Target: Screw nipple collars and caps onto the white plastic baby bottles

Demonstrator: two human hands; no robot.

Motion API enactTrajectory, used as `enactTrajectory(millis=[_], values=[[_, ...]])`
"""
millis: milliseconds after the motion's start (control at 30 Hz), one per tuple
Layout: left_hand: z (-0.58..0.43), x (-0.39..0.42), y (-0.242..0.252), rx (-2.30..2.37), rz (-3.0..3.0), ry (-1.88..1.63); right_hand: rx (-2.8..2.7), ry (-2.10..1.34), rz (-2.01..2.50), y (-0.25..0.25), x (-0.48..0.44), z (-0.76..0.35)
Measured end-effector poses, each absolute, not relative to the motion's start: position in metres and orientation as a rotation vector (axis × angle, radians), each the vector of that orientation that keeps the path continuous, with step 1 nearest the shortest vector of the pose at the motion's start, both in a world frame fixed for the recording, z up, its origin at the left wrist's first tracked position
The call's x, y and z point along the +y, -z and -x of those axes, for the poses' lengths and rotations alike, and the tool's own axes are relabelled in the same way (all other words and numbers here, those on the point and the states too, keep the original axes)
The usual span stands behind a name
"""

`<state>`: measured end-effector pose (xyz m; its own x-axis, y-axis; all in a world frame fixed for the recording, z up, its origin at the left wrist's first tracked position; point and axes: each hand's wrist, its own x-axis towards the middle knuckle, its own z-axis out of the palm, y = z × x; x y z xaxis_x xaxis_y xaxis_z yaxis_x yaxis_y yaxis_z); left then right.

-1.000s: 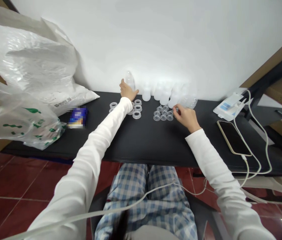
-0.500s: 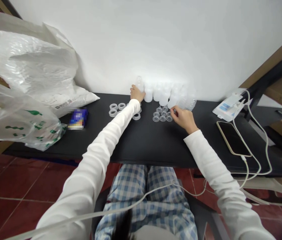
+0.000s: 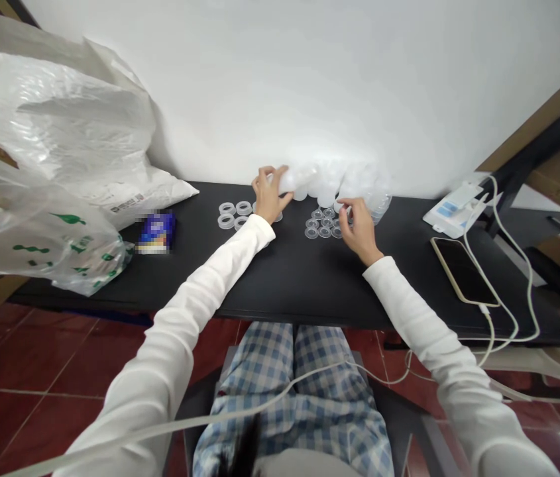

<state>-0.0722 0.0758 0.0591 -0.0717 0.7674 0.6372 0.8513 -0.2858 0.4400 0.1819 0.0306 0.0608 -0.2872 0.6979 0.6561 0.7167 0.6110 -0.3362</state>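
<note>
My left hand (image 3: 270, 193) is closed round a translucent bottle (image 3: 299, 177), which is tilted on its side with its top pointing right. Behind the small parts, several whitish bottles (image 3: 328, 185) stand in a row against the wall. My right hand (image 3: 358, 228) is at the right edge of a cluster of clear round nipple-like pieces (image 3: 311, 232), its thumb and fingers curled near the bottles; whether anything is between them is too small to tell. Several translucent rings (image 3: 226, 220) lie left of the centre, partly behind my left hand.
A blue packet (image 3: 157, 232) and large white plastic bags (image 3: 61, 132) are at the left. On the right of the black table (image 3: 280, 291) lie a phone (image 3: 464, 271), a white and blue package (image 3: 453, 211) and white cables. Another cable crosses my lap.
My left hand has tipped the bottle from upright to lying rightward, over the front of the row. My right hand has shifted slightly left and up.
</note>
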Motion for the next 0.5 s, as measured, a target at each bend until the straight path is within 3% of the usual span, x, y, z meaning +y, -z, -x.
enactTrajectory(millis=[167, 367, 500], values=[[0.066, 0.042, -0.067, -1.508, 2.413, 0.953, -1.839, -0.076, 1.102, -0.053, 0.038, -0.136], [0.068, 0.038, -0.074, -1.313, 2.591, 0.836, -1.644, -0.241, 1.363, -0.056, 0.053, -0.122], [0.067, 0.031, -0.076, -1.300, 2.730, 0.919, -1.678, -0.159, 1.345, -0.054, 0.056, -0.138]])
